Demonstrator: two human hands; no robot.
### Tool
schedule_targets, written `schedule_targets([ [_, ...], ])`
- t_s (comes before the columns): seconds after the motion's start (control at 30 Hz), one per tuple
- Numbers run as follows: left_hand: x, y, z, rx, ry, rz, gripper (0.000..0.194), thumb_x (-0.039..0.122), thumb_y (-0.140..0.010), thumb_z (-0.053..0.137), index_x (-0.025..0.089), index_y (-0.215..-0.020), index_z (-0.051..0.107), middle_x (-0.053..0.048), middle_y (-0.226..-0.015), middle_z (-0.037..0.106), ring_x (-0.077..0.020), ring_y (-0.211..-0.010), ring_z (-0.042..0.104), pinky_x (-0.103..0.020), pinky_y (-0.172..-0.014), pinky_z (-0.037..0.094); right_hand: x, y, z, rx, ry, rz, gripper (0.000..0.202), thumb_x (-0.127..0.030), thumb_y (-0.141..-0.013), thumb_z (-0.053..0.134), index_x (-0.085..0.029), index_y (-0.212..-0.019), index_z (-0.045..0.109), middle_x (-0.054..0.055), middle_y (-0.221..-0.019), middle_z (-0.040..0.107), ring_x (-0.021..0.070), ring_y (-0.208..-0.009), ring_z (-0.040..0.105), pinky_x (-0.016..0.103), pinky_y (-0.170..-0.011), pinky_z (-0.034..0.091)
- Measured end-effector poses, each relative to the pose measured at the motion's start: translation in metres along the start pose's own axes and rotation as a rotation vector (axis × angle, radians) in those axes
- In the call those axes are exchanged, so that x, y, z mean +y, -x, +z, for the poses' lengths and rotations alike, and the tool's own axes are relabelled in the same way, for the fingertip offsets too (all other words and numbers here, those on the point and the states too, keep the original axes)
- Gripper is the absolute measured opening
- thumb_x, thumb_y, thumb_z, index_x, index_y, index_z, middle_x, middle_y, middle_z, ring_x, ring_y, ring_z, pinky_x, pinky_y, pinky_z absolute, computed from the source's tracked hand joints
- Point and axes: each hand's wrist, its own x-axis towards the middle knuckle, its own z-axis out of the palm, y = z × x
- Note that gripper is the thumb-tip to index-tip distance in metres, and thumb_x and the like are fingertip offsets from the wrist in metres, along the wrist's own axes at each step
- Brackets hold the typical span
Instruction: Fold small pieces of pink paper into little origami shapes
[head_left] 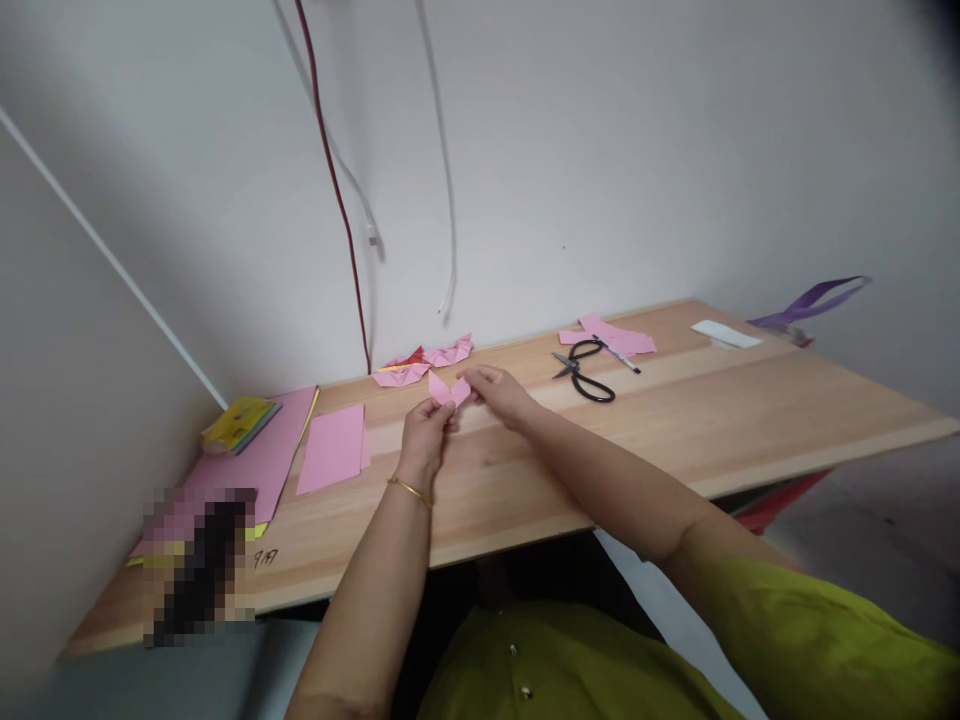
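A small folded piece of pink paper (pixel 452 393), V-shaped at its top, is held between both hands above the wooden table (pixel 517 470). My left hand (pixel 425 432) pinches its lower left side, thumb on the front face. With its fingertips my right hand (pixel 499 393) grips the upper right corner. Just behind lie several folded pink paper shapes (pixel 448 352), one with a red and yellow part (pixel 409 360). Flat pink paper sheets (pixel 334 450) rest to the left of my left hand.
Black-handled scissors (pixel 581 370), a pen (pixel 619 355) and pink paper scraps (pixel 637 342) lie to the right. Farther right are a white strip (pixel 725 333) and a purple ribbon (pixel 814 300). A yellow packet (pixel 238 424) sits on large pink sheets (pixel 281 440) at left. Cables (pixel 337 190) hang along the wall.
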Motion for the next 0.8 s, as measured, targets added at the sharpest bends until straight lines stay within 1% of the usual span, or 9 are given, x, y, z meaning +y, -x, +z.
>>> schedule_targets([
  [0.07, 0.0003, 0.0002, 0.0003, -0.011, 0.037, -0.008, 0.024, 0.031, -0.060, 0.071, 0.012, -0.066, 0.058, 0.000, -0.061, 0.056, -0.0065, -0.052, 0.048, -0.020, -0.050, 0.040, 0.0008, 0.0040, 0.0044, -0.119, 0.010, -0.035, 0.035, -0.046, -0.068, 0.063, -0.014, -0.079, 0.062, 0.001, -0.070, 0.060, 0.0107, -0.062, 0.052, 0.022, -0.060, 0.040],
  [0.13, 0.0005, 0.0012, 0.0008, -0.040, 0.051, -0.028, 0.024, 0.030, -0.060, 0.072, 0.011, -0.068, 0.060, -0.002, -0.064, 0.057, -0.0070, -0.054, 0.050, -0.021, -0.052, 0.041, 0.0023, 0.0073, 0.0082, -0.163, -0.015, -0.061, 0.030, -0.042, -0.068, 0.063, -0.013, -0.075, 0.060, 0.002, -0.070, 0.061, 0.0116, -0.064, 0.053, 0.023, -0.062, 0.042],
  [0.2, 0.0009, 0.0023, 0.0014, -0.072, 0.044, -0.067, 0.024, 0.029, -0.060, 0.072, 0.010, -0.068, 0.060, -0.004, -0.067, 0.059, -0.0082, -0.057, 0.052, -0.022, -0.055, 0.043, 0.0039, 0.0084, 0.0096, -0.144, -0.009, -0.066, 0.028, -0.040, -0.069, 0.061, -0.013, -0.072, 0.059, 0.002, -0.067, 0.060, 0.0120, -0.063, 0.054, 0.023, -0.060, 0.042],
  [0.27, 0.0018, 0.0028, 0.0019, -0.072, 0.033, -0.083, 0.024, 0.030, -0.060, 0.071, 0.011, -0.069, 0.061, -0.005, -0.070, 0.060, -0.0096, -0.058, 0.054, -0.023, -0.056, 0.044, 0.0046, 0.0075, 0.0088, -0.117, 0.048, -0.068, 0.026, -0.039, -0.070, 0.060, -0.013, -0.072, 0.059, 0.001, -0.066, 0.059, 0.0119, -0.062, 0.053, 0.023, -0.058, 0.041],
  [0.4, 0.0042, 0.0011, 0.0008, -0.001, 0.017, 0.021, 0.027, 0.031, -0.060, 0.071, 0.014, -0.079, 0.062, -0.001, -0.068, 0.058, -0.0090, -0.058, 0.053, -0.022, -0.053, 0.043, 0.0030, 0.0054, 0.0063, -0.108, 0.187, -0.079, 0.025, -0.037, -0.070, 0.058, -0.012, -0.074, 0.061, 0.002, -0.070, 0.061, 0.0118, -0.063, 0.052, 0.022, -0.058, 0.039],
  [0.5, 0.0046, -0.0008, -0.0013, 0.049, -0.061, 0.113, 0.023, 0.032, -0.062, 0.070, 0.013, -0.073, 0.062, 0.001, -0.061, 0.056, -0.0072, -0.053, 0.049, -0.020, -0.053, 0.040, 0.0013, 0.0059, 0.0067, -0.123, 0.241, -0.067, 0.025, -0.036, -0.070, 0.058, -0.011, -0.075, 0.061, 0.002, -0.071, 0.061, 0.0117, -0.064, 0.052, 0.021, -0.059, 0.038],
  [0.67, 0.0051, -0.0003, -0.0028, 0.091, -0.175, 0.155, 0.028, 0.041, -0.073, 0.059, 0.014, -0.066, 0.059, 0.001, -0.054, 0.053, -0.0082, -0.051, 0.046, -0.020, -0.051, 0.038, 0.0005, 0.0068, 0.0074, -0.149, 0.210, -0.052, 0.026, -0.036, -0.071, 0.058, -0.011, -0.077, 0.062, 0.002, -0.073, 0.062, 0.0118, -0.065, 0.052, 0.021, -0.060, 0.038],
  [0.73, 0.0066, 0.0008, -0.0028, 0.106, -0.204, 0.169, 0.031, 0.043, -0.074, 0.056, 0.014, -0.064, 0.058, 0.001, -0.054, 0.052, -0.0084, -0.050, 0.046, -0.020, -0.050, 0.037, 0.0008, 0.0065, 0.0075, -0.163, 0.193, -0.054, 0.027, -0.036, -0.071, 0.058, -0.010, -0.078, 0.062, 0.003, -0.075, 0.063, 0.0121, -0.066, 0.053, 0.022, -0.061, 0.039],
  [0.8, 0.0078, 0.0014, -0.0029, 0.108, -0.205, 0.188, 0.029, 0.042, -0.073, 0.058, 0.015, -0.066, 0.059, 0.001, -0.057, 0.053, -0.0083, -0.052, 0.046, -0.020, -0.051, 0.038, 0.0017, 0.0059, 0.0073, -0.152, 0.186, -0.041, 0.027, -0.036, -0.071, 0.058, -0.010, -0.078, 0.062, 0.003, -0.074, 0.063, 0.0122, -0.066, 0.053, 0.022, -0.061, 0.039],
])
